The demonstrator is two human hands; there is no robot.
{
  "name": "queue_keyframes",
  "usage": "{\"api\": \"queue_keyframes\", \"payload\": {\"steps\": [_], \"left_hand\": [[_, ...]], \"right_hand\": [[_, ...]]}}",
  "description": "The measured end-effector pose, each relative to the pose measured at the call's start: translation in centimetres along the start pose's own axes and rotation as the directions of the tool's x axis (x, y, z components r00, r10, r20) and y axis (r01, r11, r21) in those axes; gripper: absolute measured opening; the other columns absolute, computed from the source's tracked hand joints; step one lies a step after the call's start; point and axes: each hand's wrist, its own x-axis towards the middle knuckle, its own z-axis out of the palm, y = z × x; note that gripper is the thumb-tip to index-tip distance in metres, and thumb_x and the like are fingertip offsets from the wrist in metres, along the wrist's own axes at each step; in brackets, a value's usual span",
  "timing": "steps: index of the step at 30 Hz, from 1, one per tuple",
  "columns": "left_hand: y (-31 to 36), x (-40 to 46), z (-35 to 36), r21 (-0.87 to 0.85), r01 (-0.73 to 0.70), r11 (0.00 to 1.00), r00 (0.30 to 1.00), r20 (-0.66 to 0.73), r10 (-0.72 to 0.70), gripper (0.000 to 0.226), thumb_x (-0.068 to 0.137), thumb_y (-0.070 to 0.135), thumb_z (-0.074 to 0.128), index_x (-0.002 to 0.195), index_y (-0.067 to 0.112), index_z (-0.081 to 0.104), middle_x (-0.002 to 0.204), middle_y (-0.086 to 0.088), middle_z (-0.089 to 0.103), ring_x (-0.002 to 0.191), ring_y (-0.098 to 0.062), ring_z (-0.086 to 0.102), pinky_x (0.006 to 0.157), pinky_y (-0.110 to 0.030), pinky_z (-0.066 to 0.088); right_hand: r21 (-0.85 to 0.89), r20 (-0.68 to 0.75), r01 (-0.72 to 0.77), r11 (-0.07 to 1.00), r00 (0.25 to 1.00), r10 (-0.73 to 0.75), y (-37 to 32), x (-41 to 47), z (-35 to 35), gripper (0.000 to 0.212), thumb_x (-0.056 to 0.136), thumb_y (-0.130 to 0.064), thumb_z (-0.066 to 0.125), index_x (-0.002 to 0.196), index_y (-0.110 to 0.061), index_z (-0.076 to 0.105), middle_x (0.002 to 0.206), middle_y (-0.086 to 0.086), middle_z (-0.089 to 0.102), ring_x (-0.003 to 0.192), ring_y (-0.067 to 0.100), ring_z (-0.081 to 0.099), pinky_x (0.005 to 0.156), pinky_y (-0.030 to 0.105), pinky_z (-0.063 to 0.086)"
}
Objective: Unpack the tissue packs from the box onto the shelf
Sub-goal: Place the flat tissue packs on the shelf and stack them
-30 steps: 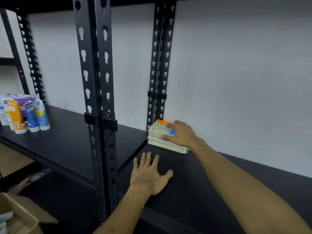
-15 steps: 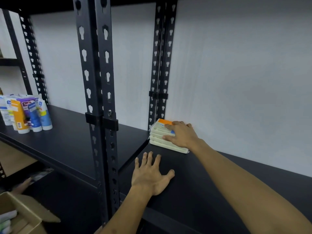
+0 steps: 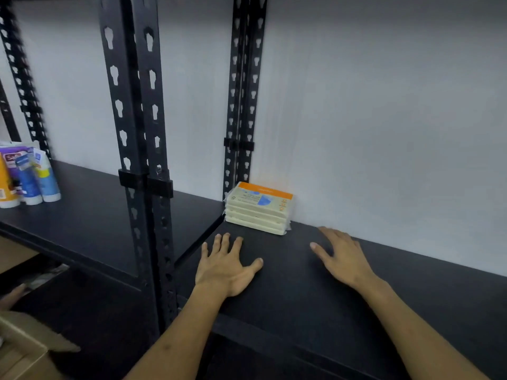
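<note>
A: Nearest?
B: Cardboard box [image 3: 19, 349] lower left. Left hand [image 3: 226, 267] flat on the shelf [image 3: 301, 292], fingers spread, holding nothing; right hand [image 3: 343, 256] relaxed, empty.
A: Tissue packs [image 3: 259, 208]?
B: Cream stack, orange-blue top, center frame, back corner against the post [image 3: 241, 105]. Bare shelf rightward.

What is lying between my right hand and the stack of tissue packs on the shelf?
Nothing: in the head view only bare black shelf separates the right hand from the tissue packs.
</note>
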Motion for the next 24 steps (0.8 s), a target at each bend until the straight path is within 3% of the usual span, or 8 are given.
{"api": "queue_keyframes", "payload": {"steps": [2, 4, 11, 16, 21, 24], "left_hand": [[0.0, -0.1, -0.2, -0.006, -0.001, 1.0, 1.0, 0.001, 0.001, 0.09, 0.09, 0.081, 0.021, 0.163, 0.03, 0.006, 0.171, -0.001, -0.006, 0.157, -0.02, -0.012, 0.126, -0.05, -0.008], [0.0, -0.1, -0.3, -0.005, -0.002, 1.0, 1.0, -0.001, 0.002, 0.09, 0.09, 0.081, 0.021, 0.163, 0.03, 0.007, 0.171, -0.001, -0.005, 0.157, -0.02, -0.012, 0.126, -0.05, -0.008], [-0.1, -0.4, -0.2, -0.014, -0.02, 1.0, 1.0, -0.022, 0.019, 0.091, 0.09, 0.082, 0.022, 0.163, 0.029, 0.012, 0.171, -0.003, -0.001, 0.157, -0.022, -0.008, 0.126, -0.051, -0.005], [-0.2, -0.8, -0.3, -0.045, -0.027, 0.999, 0.999, -0.047, 0.025, 0.089, 0.091, 0.08, 0.027, 0.161, 0.027, 0.022, 0.171, -0.004, 0.01, 0.158, -0.024, 0.001, 0.126, -0.051, 0.001], [0.4, -2.7, -0.9, -0.019, -0.042, 0.999, 0.983, -0.18, 0.038, 0.069, 0.098, 0.062, 0.041, 0.149, 0.017, 0.046, 0.154, -0.008, 0.046, 0.143, -0.026, 0.039, 0.119, -0.044, 0.03], [0.9, -4.2, -1.1, -0.012, -0.037, 0.999, 0.984, -0.174, 0.034, 0.069, 0.097, 0.062, 0.042, 0.149, 0.017, 0.047, 0.154, -0.008, 0.046, 0.141, -0.026, 0.041, 0.116, -0.043, 0.034]], "right_hand": [[-0.065, 0.141, -0.069, 0.995, 0.987, 0.078, 1.9, -1.7, -0.3, 0.066, 0.099, -0.063, 0.037, 0.155, -0.028, 0.034, 0.163, -0.002, 0.03, 0.151, 0.019, 0.023, 0.12, 0.047, 0.019], [-0.083, 0.17, -0.098, 0.992, 0.979, 0.111, 2.9, -3.2, -0.7, 0.066, 0.1, -0.064, 0.032, 0.156, -0.029, 0.033, 0.166, -0.004, 0.024, 0.154, 0.018, 0.017, 0.121, 0.047, 0.015], [-0.099, 0.106, -0.187, 0.977, 0.975, 0.197, 5.4, -9.7, -2.9, 0.067, 0.099, -0.068, 0.026, 0.156, -0.034, 0.031, 0.166, -0.007, 0.021, 0.155, 0.013, 0.013, 0.123, 0.044, 0.012], [-0.129, 0.029, -0.259, 0.957, 0.964, 0.264, 6.3, -14.3, -4.5, 0.063, 0.101, -0.062, 0.031, 0.153, -0.027, 0.039, 0.164, -0.003, 0.029, 0.153, 0.015, 0.02, 0.122, 0.042, 0.017], [-0.12, -0.038, -0.266, 0.957, 0.964, 0.263, 5.9, -18.3, -5.3, 0.054, 0.104, -0.052, 0.038, 0.146, -0.021, 0.049, 0.157, -0.001, 0.042, 0.148, 0.015, 0.033, 0.118, 0.039, 0.026], [-0.098, -0.057, -0.267, 0.959, 0.963, 0.262, 5.6, -20.3, -5.5, 0.051, 0.104, -0.048, 0.038, 0.146, -0.021, 0.05, 0.157, -0.002, 0.043, 0.147, 0.015, 0.034, 0.118, 0.039, 0.027]]}}
